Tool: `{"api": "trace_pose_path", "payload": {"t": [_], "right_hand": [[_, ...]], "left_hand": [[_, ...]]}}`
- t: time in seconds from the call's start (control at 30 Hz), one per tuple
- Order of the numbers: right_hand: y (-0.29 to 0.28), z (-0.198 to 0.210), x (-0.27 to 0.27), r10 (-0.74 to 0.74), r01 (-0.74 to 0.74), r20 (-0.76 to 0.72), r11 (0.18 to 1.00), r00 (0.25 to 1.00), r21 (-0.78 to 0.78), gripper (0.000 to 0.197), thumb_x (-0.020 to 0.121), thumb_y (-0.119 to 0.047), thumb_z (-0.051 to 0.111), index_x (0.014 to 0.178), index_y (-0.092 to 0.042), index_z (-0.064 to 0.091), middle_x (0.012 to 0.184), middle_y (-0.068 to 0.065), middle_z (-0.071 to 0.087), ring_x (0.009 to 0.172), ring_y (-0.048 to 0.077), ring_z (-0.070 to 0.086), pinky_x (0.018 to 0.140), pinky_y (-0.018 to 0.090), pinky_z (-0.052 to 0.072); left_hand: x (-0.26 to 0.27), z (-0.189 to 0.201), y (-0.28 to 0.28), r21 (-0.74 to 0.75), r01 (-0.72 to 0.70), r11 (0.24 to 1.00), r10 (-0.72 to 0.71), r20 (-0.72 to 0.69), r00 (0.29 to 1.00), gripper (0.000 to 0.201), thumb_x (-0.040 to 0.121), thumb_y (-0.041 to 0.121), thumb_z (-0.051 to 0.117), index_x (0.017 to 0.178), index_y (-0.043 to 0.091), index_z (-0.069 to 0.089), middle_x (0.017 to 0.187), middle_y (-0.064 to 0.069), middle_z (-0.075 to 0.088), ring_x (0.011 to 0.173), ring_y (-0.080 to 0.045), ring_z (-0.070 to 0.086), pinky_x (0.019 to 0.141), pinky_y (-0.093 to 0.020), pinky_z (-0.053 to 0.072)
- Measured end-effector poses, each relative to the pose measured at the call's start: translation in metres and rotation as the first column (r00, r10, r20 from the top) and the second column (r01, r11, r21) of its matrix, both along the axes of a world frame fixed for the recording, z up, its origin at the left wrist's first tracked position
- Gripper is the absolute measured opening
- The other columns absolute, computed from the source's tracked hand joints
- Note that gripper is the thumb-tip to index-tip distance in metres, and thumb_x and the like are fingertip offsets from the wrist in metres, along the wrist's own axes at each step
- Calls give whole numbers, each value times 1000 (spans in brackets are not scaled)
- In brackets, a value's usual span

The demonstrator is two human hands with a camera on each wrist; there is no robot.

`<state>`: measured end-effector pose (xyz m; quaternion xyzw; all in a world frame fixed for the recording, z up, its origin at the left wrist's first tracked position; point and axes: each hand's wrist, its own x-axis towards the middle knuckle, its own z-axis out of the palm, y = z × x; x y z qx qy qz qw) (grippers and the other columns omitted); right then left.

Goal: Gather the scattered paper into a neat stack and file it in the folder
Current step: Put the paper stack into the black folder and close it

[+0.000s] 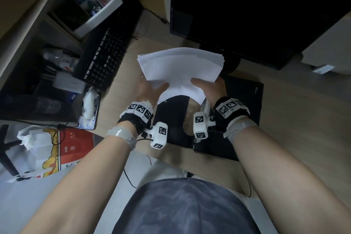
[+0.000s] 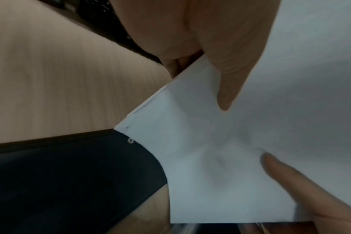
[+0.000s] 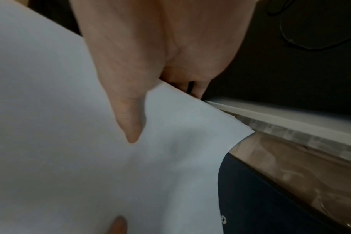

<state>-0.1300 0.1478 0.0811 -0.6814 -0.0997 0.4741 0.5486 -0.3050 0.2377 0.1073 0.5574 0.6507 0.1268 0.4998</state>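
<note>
wood desk (image 1: pixel 296 119) | monitor (image 1: pixel 247 9), keyboard (image 1: pixel 108 51) behind | both hands' fingers pinch paper stack (image 1: pixel 180 66) over folder (image 1: pixel 245 99)

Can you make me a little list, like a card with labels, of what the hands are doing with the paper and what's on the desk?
paper: white paper stack, lifted off the desk, sheets roughly squared
left hand: left hand grips the stack's near left corner, thumb on top
right hand: right hand grips the near right corner, thumb on top
folder: black folder lies open on the desk, below the stack
filed yet: no
also there: keyboard, dark monitor, white organizer
</note>
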Motion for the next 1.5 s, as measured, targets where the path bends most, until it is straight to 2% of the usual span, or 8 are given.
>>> {"api": "trace_pose_path", "payload": {"t": [0.2, 0.47, 0.6, 0.83, 1.0, 1.3, 1.43, 1.5], "right_hand": [[-6, -31, 0, 77, -63, 79, 984, 994, -167, 18, 82, -15, 76, 99, -13, 73, 97, 0, 75, 92, 15, 71, 85, 28, 55], [-7, -30, 1, 101, -80, 145, 986, 984, -145, 21, 87, -21, 72, 107, -15, 73, 96, -9, 73, 87, 1, 68, 75, 13, 52], [-6, -25, 5, 93, -69, 172, 988, 981, -139, 33, 90, -31, 69, 115, -9, 69, 104, -4, 72, 96, 8, 67, 88, 22, 52], [-33, -47, 12, 206, -156, 66, 882, 976, -446, 50, 90, -34, 69, 123, 2, 60, 114, 10, 65, 108, 30, 62, 93, 38, 50], [-65, -64, 4, 149, -128, -2, 843, 989, -522, 47, 93, -27, 67, 128, 2, 56, 114, 4, 59, 107, 24, 58, 89, 33, 46], [-73, -91, -5, 107, -100, -17, 851, 994, -515, 52, 86, -33, 74, 127, -4, 61, 117, 8, 66, 105, 25, 63, 88, 32, 49], [-70, -95, -5, 100, -59, 44, 824, 994, -563, 70, 89, -52, 63, 136, -3, 49, 128, 9, 60, 118, 30, 58, 97, 36, 45], [-64, -90, -4, 144, -93, 30, 775, 989, -626, 75, 94, -59, 46, 143, -2, 42, 139, 15, 53, 128, 35, 51, 104, 40, 39]], "left_hand": [[10, -2, -3, -113, -102, 988, 119, 153, 981, 26, 82, 17, 77, 86, 21, 51, 89, 6, 61, 69, -3, 54, 67, -29, 47], [18, -3, 2, -188, -135, 973, 182, 261, 948, 26, 78, 16, 80, 98, 8, 66, 80, 8, 66, 50, 10, 61, 55, -8, 52], [22, -3, 5, -199, -154, 968, 201, 249, 947, 23, 81, 26, 78, 81, 19, 56, 78, 11, 60, 65, 1, 60, 79, -24, 51], [18, -67, -6, -390, -45, 920, 86, 89, 992, 45, 77, 37, 75, 113, 12, 64, 113, -9, 68, 105, -27, 65, 96, -47, 52], [2, -171, -19, -537, 15, 844, 42, 95, 995, 60, 52, 37, 90, 104, 14, 68, 106, -13, 71, 94, -37, 67, 95, -60, 48], [15, -98, -46, -607, 17, 795, 6, 36, 999, 127, 19, 72, 86, 126, 12, 58, 126, -12, 64, 112, -34, 63, 96, -53, 49], [21, -70, -47, -645, -7, 764, 53, 52, 997, 99, 64, 65, 77, 140, 12, 45, 128, 2, 48, 126, -25, 46, 109, -52, 35], [14, -81, -48, -557, -19, 830, 40, 25, 999, 106, 48, 67, 83, 130, 7, 55, 129, -9, 59, 119, -32, 57, 104, -50, 45]]}}
